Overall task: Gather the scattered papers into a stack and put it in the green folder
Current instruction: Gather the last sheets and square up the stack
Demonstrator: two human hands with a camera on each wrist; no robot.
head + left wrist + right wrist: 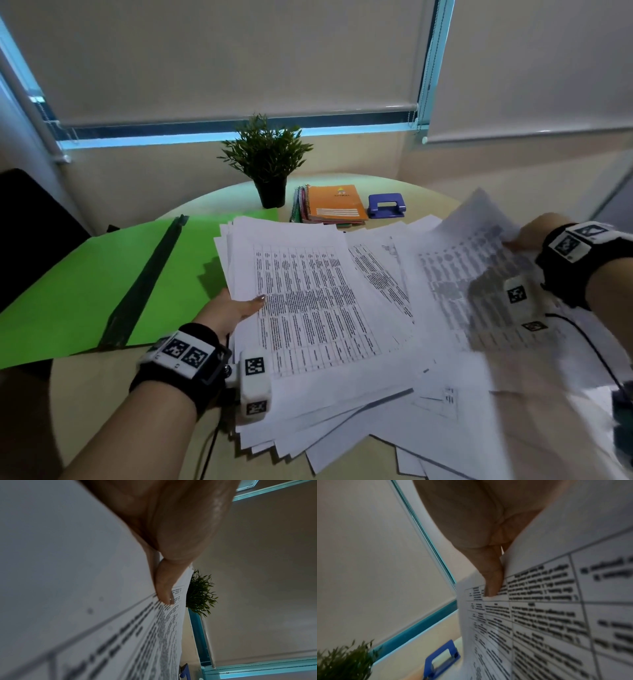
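A thick, uneven stack of printed papers (308, 308) lies in the middle of the round table. My left hand (236, 308) grips its left edge, thumb (164, 588) on the top sheet (85, 601), fingers hidden beneath. The green folder (85, 284) lies open flat to the left, its right flap partly under the stack. My right hand (527, 236) pinches a single printed sheet (479, 274) and holds it lifted and curled over the loose papers (394, 274) on the right. In the right wrist view the thumb (491, 577) presses on that sheet (556, 615).
A potted plant (267, 161), a pile of spiral notebooks (332, 205) and a blue hole punch (387, 205) stand at the table's far side. A dark chair (30, 233) is at the left. A cable (589, 342) runs across the right of the table.
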